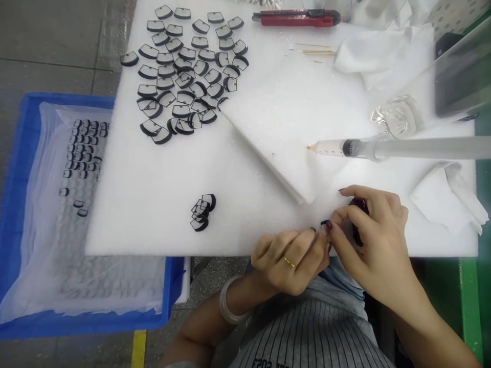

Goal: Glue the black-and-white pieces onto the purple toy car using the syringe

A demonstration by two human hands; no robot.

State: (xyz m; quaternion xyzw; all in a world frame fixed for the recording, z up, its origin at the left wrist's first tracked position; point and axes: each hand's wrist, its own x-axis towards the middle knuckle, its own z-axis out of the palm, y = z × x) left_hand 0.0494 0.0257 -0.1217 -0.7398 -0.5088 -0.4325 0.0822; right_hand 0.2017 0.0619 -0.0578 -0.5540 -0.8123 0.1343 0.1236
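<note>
Between my two hands, at the foam board's near edge, is a small black-edged clear piece [325, 224]. My left hand [293, 258] is closed, with its fingertips gripping the piece from the left. On the other side, the thumb and index finger of my right hand [374, 240] pinch together at it; its remaining fingers are curved and lifted. A shiny dark purple object [359, 220] shows partly behind my right fingers, its kind unclear. A small cluster of similar pieces [202, 212] lies to the left of my hands. The fingers hide much of the held piece.
A syringe [345, 147] lies beyond my hands, near a folded white pad [264, 153]. Many pieces [184, 82] spread at the far left. A red utility knife [297, 18], thin sticks [316, 51] and tissue [450, 197] lie around. A blue tray [23, 148] stands left.
</note>
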